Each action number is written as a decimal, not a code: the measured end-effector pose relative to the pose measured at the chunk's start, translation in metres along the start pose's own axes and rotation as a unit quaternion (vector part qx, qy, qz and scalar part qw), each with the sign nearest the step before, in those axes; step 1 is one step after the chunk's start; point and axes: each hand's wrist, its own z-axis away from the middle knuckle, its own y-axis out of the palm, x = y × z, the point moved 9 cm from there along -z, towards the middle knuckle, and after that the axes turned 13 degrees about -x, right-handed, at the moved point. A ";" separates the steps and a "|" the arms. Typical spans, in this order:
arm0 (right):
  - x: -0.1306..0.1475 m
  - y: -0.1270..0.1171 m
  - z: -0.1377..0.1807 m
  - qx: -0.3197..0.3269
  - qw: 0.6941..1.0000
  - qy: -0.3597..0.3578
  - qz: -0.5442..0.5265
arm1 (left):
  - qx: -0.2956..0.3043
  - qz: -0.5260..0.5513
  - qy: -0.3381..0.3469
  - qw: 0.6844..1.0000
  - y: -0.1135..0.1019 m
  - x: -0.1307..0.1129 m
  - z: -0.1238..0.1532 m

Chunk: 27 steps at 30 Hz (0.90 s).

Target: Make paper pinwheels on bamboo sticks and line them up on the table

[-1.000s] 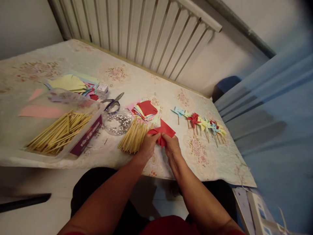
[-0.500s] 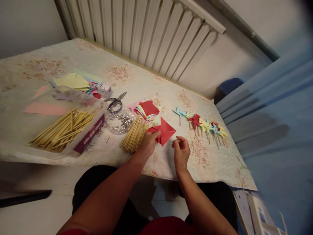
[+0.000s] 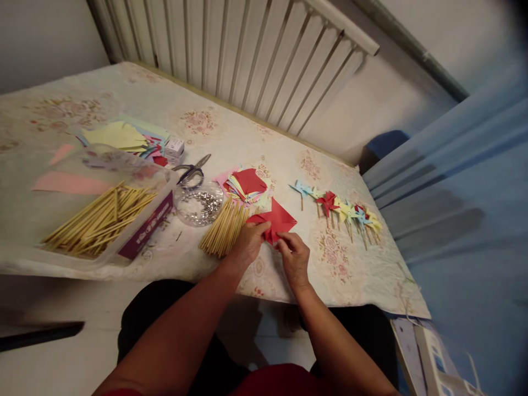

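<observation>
A piece of red paper (image 3: 282, 218) with cut corners is held up over the table's front part. My left hand (image 3: 249, 242) pinches its left side, thumb on top, where one corner is folded in. The fingers of my right hand (image 3: 294, 255) are closed on the paper's lower corner. Just left of the paper lies a bundle of thin wooden sticks (image 3: 221, 230). Behind it is a stack of cut paper squares (image 3: 248, 184), a red one on top.
Finished paper pinwheels (image 3: 328, 203) on sticks lie in a row at right. At left are a clear plastic box (image 3: 97, 263) of sticks, a round tub of metal pins (image 3: 198, 206), scissors (image 3: 193, 172), a small white box (image 3: 174, 147) and yellow paper (image 3: 113, 136).
My right hand has moved left and taken hold of the red paper's lower corner; before, it was apart from the paper. My left hand keeps its pinch. The view has shifted slightly.
</observation>
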 end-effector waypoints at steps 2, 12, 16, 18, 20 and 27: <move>-0.007 0.002 0.000 -0.011 0.997 0.070 -0.035 | -0.002 -0.008 0.001 1.000 -0.001 0.001 -0.001; -0.009 0.011 -0.005 -0.029 0.969 0.226 -0.097 | 0.011 -0.065 0.018 0.998 0.000 0.001 0.001; -0.011 0.013 -0.007 -0.034 0.965 0.241 -0.095 | 0.007 -0.079 0.026 0.996 -0.002 0.001 0.000; -0.012 0.014 -0.008 -0.035 0.965 0.246 -0.090 | 0.009 -0.080 0.023 0.996 -0.001 0.001 0.001; -0.012 0.014 -0.009 -0.038 0.964 0.249 -0.085 | 0.013 -0.077 0.017 0.997 0.001 0.001 0.002; -0.018 0.013 -0.011 -0.045 0.965 0.249 -0.064 | 0.016 -0.092 0.017 0.995 0.000 0.000 0.003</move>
